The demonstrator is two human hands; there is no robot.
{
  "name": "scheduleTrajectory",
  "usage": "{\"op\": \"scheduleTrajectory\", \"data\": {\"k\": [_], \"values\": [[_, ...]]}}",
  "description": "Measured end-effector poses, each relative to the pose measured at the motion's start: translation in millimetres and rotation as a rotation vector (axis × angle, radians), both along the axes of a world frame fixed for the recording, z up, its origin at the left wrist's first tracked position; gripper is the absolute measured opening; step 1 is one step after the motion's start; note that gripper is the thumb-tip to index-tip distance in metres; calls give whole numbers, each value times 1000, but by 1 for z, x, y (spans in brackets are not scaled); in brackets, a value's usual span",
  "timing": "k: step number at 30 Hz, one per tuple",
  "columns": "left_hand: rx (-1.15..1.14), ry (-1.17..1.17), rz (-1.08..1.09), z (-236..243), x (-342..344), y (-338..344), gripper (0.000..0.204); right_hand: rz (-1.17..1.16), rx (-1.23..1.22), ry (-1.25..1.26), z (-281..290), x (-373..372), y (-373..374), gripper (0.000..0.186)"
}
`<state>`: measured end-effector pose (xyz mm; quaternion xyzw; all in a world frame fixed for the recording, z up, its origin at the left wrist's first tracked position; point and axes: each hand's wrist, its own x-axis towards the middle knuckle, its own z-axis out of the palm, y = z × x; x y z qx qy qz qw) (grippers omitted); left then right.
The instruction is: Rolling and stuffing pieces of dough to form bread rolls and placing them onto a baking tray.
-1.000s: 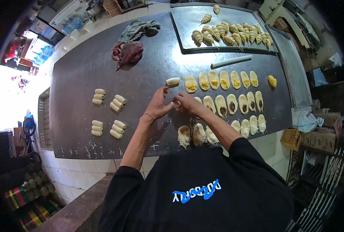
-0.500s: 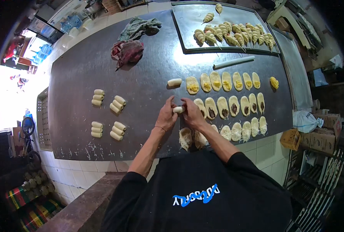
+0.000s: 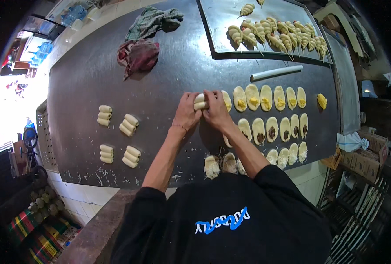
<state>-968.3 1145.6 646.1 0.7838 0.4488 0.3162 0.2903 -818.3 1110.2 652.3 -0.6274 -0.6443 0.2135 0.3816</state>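
Observation:
Two pale dough rolls [image 3: 201,105] lie side by side on the dark table, pressed between my hands. My left hand [image 3: 187,111] closes on their left ends and my right hand [image 3: 216,110] on their right ends; my fingertips partly cover them. Right of my hands runs a row of flat dough ovals with yellow filling [image 3: 266,97]. Nearer me are ovals with dark brown filling [image 3: 272,129], then ovals with white shreds [image 3: 211,167], some hidden by my right forearm. On the left, dough rolls [image 3: 129,125] sit in several groups of three.
A metal tray [image 3: 217,26] of spiral-wrapped dough on sticks stands at the far right, a pale rod [image 3: 276,73] before it. Crumpled green cloth [image 3: 149,22] and dark red cloth [image 3: 138,56] lie at the far left. A yellow lump [image 3: 322,101] is near the right edge.
Both hands have moved away from me, carrying the roll from the brown-filled row up against the single roll beside the yellow-filled row. The view has shifted slightly.

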Motion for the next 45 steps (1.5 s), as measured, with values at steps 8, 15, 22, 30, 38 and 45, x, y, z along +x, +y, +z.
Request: {"op": "scheduleTrajectory", "data": {"k": [8,15,22,30,38,45], "values": [[-157,50,-111,-4,-35,-72,69,209,-82,-42,-4,10,-78,58],[-110,276,102,-13,-40,-163,116,-70,-371,-425,23,11,-167,92],[-116,385,240,-17,-23,-142,116,-217,-257,-489,13,9,-132,108],[1,142,197,-17,-31,-184,51,-41,-19,-368,26,5,-163,51],[169,-45,-180,-18,-53,-267,18,43,-73,-129,-4,-9,-258,10],[152,89,-195,-23,-50,-257,19,24,-90,-310,24,15,-220,24]]}}
